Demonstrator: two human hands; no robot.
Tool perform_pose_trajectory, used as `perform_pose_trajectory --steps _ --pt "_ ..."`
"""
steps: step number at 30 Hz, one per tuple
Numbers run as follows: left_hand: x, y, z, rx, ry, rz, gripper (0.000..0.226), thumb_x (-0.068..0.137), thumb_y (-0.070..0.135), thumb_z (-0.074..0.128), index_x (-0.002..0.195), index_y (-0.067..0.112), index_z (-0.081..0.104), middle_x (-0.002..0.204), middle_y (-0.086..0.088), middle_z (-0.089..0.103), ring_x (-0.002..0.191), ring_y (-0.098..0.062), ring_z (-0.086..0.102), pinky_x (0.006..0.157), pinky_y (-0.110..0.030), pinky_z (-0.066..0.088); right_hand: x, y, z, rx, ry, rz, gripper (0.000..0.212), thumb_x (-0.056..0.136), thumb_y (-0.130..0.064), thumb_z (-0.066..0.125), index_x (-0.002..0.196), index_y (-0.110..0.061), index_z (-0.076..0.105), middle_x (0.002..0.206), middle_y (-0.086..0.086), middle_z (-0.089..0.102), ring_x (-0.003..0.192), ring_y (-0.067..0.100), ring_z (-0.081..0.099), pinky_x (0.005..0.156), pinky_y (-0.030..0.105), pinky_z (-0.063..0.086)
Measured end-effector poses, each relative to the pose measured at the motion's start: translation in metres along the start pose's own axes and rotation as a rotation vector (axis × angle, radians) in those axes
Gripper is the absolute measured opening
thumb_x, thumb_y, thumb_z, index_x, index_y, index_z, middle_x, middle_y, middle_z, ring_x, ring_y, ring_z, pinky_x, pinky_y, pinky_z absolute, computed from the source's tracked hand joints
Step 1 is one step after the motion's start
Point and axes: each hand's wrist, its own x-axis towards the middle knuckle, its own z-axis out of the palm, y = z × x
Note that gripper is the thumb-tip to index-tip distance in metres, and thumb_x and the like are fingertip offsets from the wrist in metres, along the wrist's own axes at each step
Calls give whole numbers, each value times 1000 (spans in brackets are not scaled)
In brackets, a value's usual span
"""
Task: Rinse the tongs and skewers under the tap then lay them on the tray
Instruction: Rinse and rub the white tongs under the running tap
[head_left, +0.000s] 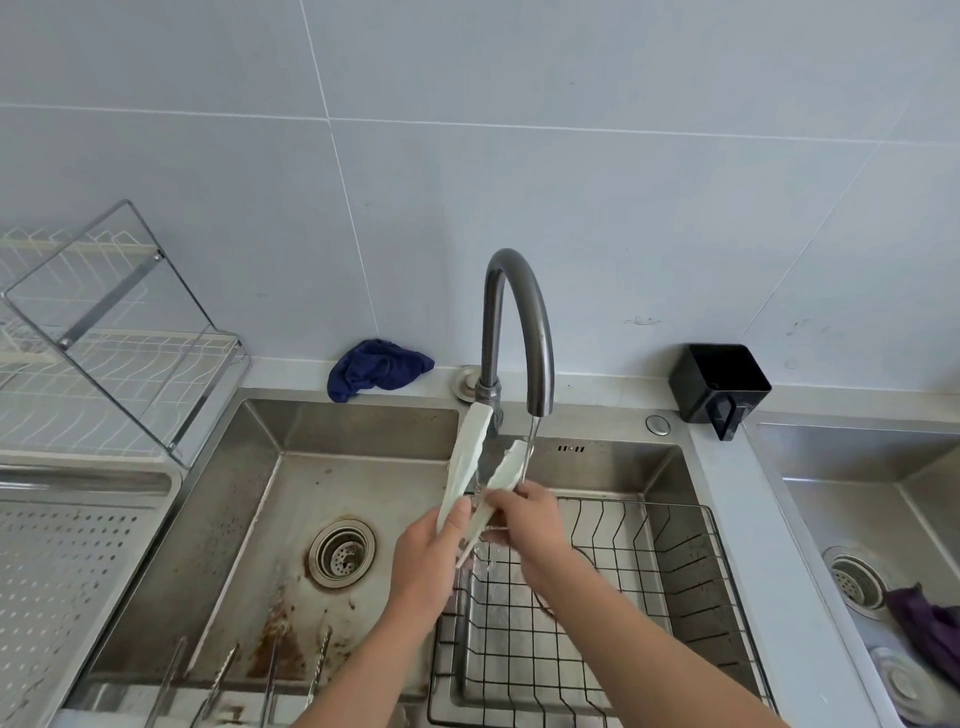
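Stained steel sink (363, 467); pale tapered tongs (467, 457) under curved grey tap (519, 291), gripped by left hand (426, 561), pinched by right hand (524, 525).

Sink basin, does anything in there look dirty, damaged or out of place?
Brown, rust-like staining marks the sink floor, ringing the drain and running toward the near edge. A blue cloth sits crumpled on the ledge left of the tap. The white tongs look intact.
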Motion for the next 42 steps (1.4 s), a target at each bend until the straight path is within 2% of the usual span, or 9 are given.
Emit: perform_pose_trajectory --steps 4,8,12,15,17,24,29,36,42 --pt "0 -1 5 -42 11 -21 49 77 78 54 88 34 74 76 -10 74 58 -21 67 42 -22 42 11 -10 -9 -3 125 -92 2 93 -6 64 91 -6 63 85 16 74 71 22 72 63 32 61" --pt "-3 -3 9 -88 0 -31 39 85 69 56 90 37 78 64 -2 67 53 -17 61 42 -22 39 2 4 -7 9 -45 -111 32 76 6 65 105 -7 60 100 17 75 86 27 75 76 39 63" --pt "-8 -5 12 4 4 39 49 87 71 53 88 29 78 60 4 63 55 -10 55 52 -25 43 3 -2 -10 -85 59 -115 8 89 -9 65 90 -2 63 84 22 74 67 28 76 61 40 64" --pt "-8 -6 12 115 -8 119 66 82 77 48 80 16 71 58 5 55 56 -13 53 57 -34 42 12 -15 -17 15 175 -108 29 103 -22 51 89 0 63 67 11 74 57 23 73 55 41 63" --pt "-5 -4 10 134 -13 122 64 81 77 48 81 18 73 57 5 55 56 -14 54 56 -36 43 10 -18 -17 75 152 -118 15 100 -12 50 97 -1 60 75 11 73 64 22 71 59 37 62" --pt "5 -5 11 -216 -34 -238 54 98 64 42 108 14 62 81 -28 73 48 -31 65 36 -25 41 1 -31 -22 149 -174 -117 13 92 -8 67 98 -3 56 67 11 61 62 26 60 66 39 56" --pt "13 -3 29 -126 -113 -306 50 102 59 39 109 12 54 60 -9 68 41 -22 55 40 -25 43 5 -40 -17 370 -184 -145 12 98 0 61 105 -7 53 69 6 52 63 18 53 66 33 52" --pt "6 -3 43 -221 -152 -325 33 101 40 58 104 8 54 58 -5 54 37 -12 34 38 -22 23 5 -47 -12 -31 -28 -199 39 97 -43 66 89 -7 55 65 2 48 57 21 47 60 44 55" --pt "11 7 41 -312 -302 -540 38 97 50 60 81 15 58 56 -4 51 35 -9 27 35 -17 17 8 -41 -10 413 -101 -206 23 101 -33 62 101 -11 54 68 2 48 50 14 41 45 28 40"
